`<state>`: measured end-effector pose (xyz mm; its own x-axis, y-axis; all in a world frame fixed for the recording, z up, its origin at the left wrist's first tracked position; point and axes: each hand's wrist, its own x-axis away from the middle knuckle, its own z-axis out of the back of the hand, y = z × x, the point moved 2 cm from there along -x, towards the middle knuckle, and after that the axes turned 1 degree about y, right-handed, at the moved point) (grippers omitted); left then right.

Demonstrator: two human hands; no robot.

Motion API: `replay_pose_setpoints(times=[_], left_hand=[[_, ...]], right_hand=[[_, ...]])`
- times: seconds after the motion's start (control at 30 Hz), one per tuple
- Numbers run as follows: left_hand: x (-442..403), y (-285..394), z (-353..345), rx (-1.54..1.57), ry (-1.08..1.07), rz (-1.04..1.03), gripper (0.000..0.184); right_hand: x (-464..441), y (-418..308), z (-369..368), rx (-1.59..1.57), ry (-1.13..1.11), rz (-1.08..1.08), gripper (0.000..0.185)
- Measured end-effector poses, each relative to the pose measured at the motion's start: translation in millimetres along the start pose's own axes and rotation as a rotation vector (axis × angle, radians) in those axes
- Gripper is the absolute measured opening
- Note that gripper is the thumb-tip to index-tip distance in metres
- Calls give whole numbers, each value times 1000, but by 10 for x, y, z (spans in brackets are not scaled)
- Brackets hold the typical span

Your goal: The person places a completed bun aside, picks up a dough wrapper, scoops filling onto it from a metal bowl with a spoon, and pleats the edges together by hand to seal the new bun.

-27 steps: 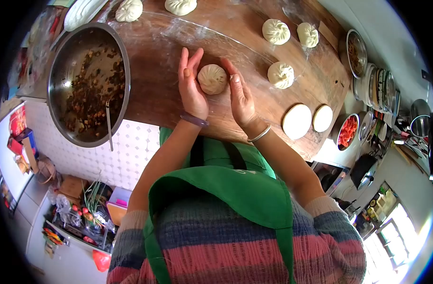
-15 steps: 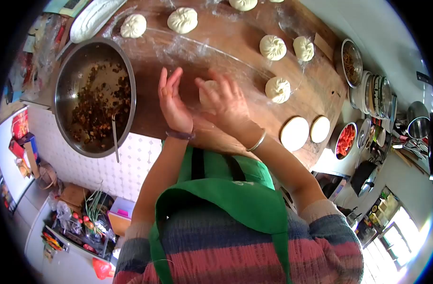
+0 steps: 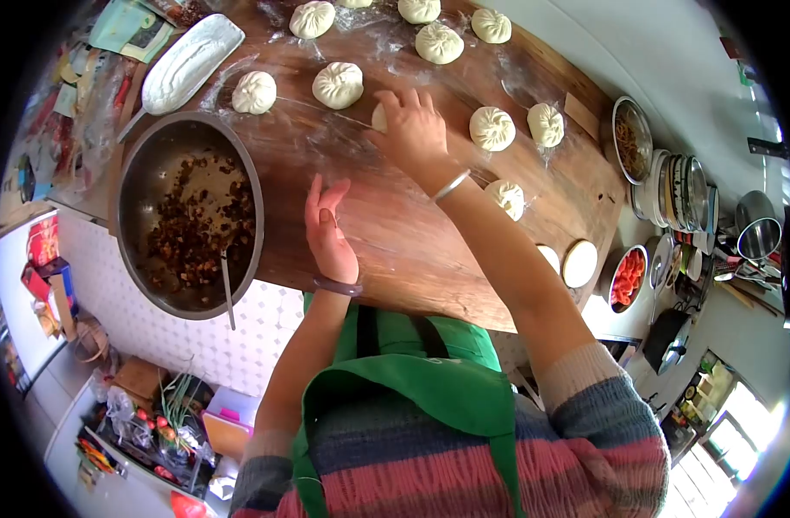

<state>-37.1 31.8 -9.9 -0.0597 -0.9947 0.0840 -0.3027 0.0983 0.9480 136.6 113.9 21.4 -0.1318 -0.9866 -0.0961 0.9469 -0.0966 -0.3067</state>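
Note:
My right hand point(image 3: 415, 136) reaches forward over the wooden board point(image 3: 395, 224), its fingers around a pleated bun point(image 3: 378, 118). Most of that bun is hidden under the hand; only its left edge shows. My left hand point(image 3: 333, 237) is raised near the front edge of the board, fingers apart and holding nothing. Pleated buns surround the right hand: one point(image 3: 338, 85) to its left, another point(image 3: 492, 129) to its right, several more farther back. A bun point(image 3: 505, 198) is partly covered by my right forearm. Flat dough rounds point(image 3: 579, 263) lie near the right front edge.
A metal bowl of dark chopped filling point(image 3: 201, 220) with a spoon point(image 3: 227, 289) stands at the left. Behind it lies a floury scoop point(image 3: 192, 65). Along the right are a bowl of noodle-like strips point(image 3: 632, 142), stacked plates point(image 3: 671, 190) and a bowl of red pieces point(image 3: 628, 278).
My right hand has moved forward and away from my left hand, carrying the bun farther back over the board. My left hand stays open near the front edge. The camera view has shifted slightly.

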Motion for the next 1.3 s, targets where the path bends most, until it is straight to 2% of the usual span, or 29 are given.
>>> replay_pose_setpoints(times=[0.17,0.27,0.33,0.4,0.47,0.53,0.57,0.67,0.73,0.8,1.0,1.2,1.27,1.3], left_hand=[[31,-46,26,28,-8,-28,63],[17,-32,30,19,-45,-29,63],[-13,-32,30,-61,-52,-9,63],[26,-3,11,-72,-63,-28,61],[23,13,3,-78,-67,-35,61],[26,29,-23,-113,-58,-30,60],[25,39,-35,-132,-55,-29,61],[28,16,-44,-113,-43,-30,60],[25,-12,-44,-95,-36,-27,60],[22,-6,-22,-105,-42,-18,60],[9,20,-25,-136,-70,-19,60],[25,13,-39,-114,-64,-21,59],[34,41,-31,-139,-78,-9,60],[23,35,-34,-128,-90,-14,60]], right_hand=[[1,-57,-92,110,-48,-10,44],[9,98,103,20,-132,-42,48],[-193,558,370,-163,-99,-229,53],[-333,1027,543,-150,-71,-298,49],[-468,1331,814,-104,-17,-481,51],[-514,1713,807,24,114,-453,52],[-548,1874,733,44,38,-498,54],[-461,1751,603,154,-75,-448,57],[-352,1568,630,127,-140,-297,57],[-297,1507,705,121,-181,-260,55],[-613,2211,732,205,-6,-547,58],[-510,1769,635,143,-71,-364,61],[-376,1754,737,67,45,-409,62],[-247,1842,809,31,154,-362,59]])
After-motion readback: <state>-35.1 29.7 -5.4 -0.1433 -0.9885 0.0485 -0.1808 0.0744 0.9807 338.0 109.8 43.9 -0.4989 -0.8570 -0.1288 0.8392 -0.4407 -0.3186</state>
